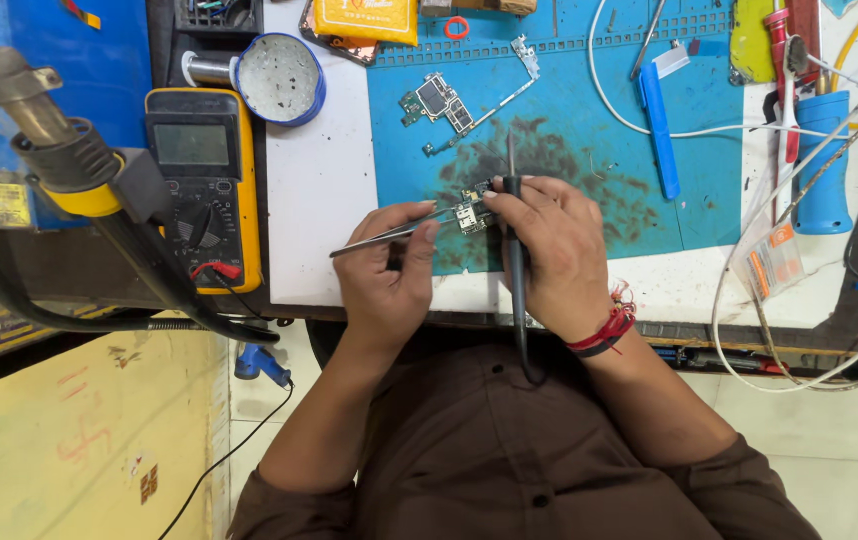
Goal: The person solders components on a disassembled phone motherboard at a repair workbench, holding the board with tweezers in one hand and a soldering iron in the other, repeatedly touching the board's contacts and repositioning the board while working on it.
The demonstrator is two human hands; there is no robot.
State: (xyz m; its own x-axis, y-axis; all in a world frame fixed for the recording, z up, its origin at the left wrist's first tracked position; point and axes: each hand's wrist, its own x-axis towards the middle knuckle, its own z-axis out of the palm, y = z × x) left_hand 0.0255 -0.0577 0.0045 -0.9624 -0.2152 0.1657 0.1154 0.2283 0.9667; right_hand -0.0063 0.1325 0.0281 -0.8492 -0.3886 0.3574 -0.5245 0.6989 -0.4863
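Left hand [386,275] is closed around metal tweezers [389,236], whose tips reach right to a small circuit board [473,212]. Right hand [549,255] grips the board's right edge and pinches a dark soldering iron [515,250], shaft upright, tip above the board. The board sits between both hands, the right one nearer. Beneath it lies a scorched blue mat [589,120] on the white counter [314,190]. Left of the mat: a yellow multimeter [204,185]. A second board [439,102] lies beyond.
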